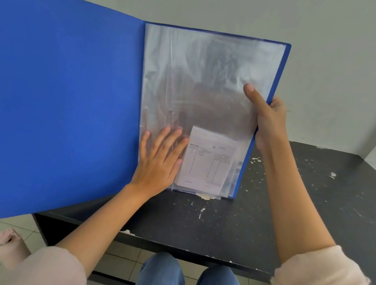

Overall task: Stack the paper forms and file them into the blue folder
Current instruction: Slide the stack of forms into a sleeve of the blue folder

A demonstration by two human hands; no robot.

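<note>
Blue folder point(57, 102) is being held open, upright on the table point(316, 205), left cover past the table's left edge. Its right edge is being clamped in the grip of the right hand point(268, 119). The clear sleeve point(202, 73) holding the paper forms point(205, 165) is being pressed by the left hand point(158, 162), grip apart, fingers flat.

folder point(58, 93): matt blue plastic | sleeve point(202, 73): glossy clear | table point(316, 205): chipped black

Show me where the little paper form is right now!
In the head view, the paper form sits inside the clear sleeve, at the bottom of the right half of the blue folder, just right of the left hand.
</note>
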